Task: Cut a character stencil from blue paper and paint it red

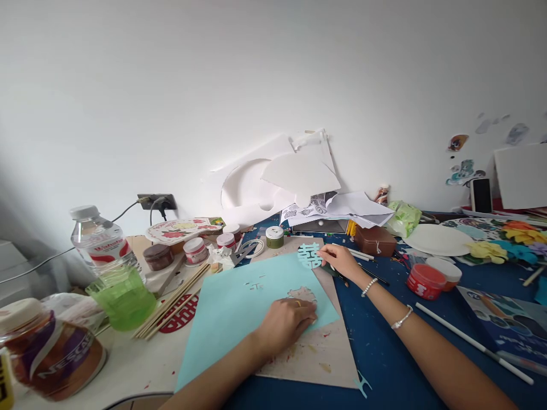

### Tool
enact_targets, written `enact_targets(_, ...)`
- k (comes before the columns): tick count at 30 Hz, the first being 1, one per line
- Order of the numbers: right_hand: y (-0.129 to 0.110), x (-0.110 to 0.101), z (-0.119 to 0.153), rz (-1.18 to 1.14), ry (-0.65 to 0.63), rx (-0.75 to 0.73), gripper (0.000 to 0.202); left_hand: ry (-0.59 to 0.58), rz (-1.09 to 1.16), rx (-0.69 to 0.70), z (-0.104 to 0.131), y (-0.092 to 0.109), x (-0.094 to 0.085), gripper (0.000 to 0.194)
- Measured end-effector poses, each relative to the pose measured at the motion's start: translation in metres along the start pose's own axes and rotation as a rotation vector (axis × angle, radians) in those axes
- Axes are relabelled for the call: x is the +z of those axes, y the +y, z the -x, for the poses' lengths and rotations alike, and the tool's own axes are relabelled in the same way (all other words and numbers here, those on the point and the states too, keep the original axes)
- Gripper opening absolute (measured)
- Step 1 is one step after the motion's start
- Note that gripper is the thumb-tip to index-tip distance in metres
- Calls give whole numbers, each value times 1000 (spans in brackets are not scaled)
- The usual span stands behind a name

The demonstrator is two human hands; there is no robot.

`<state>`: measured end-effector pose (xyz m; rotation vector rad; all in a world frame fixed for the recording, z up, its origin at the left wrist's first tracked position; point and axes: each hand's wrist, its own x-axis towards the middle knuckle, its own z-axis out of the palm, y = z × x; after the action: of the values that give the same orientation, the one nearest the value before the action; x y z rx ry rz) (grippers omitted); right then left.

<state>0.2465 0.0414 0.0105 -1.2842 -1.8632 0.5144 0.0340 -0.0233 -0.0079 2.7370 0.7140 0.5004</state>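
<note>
Right hand [341, 261] grasps a light-blue cut-out [309, 256] by its edge between the fingers, between one and two o'clock from the middle of a matching sheet [231, 302] on the worktop [376, 336]. At four o'clock, the left hand [289, 322] rests bent fingers beside a cut hole [302, 294]; whether they grip cannot be told.

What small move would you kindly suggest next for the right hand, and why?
I would probably lay the light blue cut-out flat, clear of the sheet: the right hand pinches it by one edge, its thin strips might bend, and the left hand rests beside the hole in the sheet.
</note>
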Motion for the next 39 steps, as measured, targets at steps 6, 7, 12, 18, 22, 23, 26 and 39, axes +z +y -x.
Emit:
enact_targets(6,0,0,1,-7,-10,6,35,-47,112,142,-19,21,8,36)
enact_targets(7,0,0,1,-7,-13,6,35,-58,126,156,-21,24,9,35)
enact_targets(12,1,0,1,-5,-32,-2,36,-32,92,48,-14,15,-6,33)
enact_targets(18,1,-1,1,-19,-54,-1,38,40,-135,-372,34,-67,-40,65)
enact_targets(22,2,-1,0,-33,-55,4,36,-24,-193,-483,52,-100,-48,57)
enact_targets(23,3,-1,0,-37,-56,7,35,-26,-206,-494,52,-102,-51,56)
enact_targets(26,4,0,0,-49,-59,19,33,12,-256,-541,45,-103,-63,42)
enact_targets(39,2,5,0,-136,12,77,27,-257,-212,-714,34,-115,-98,26)
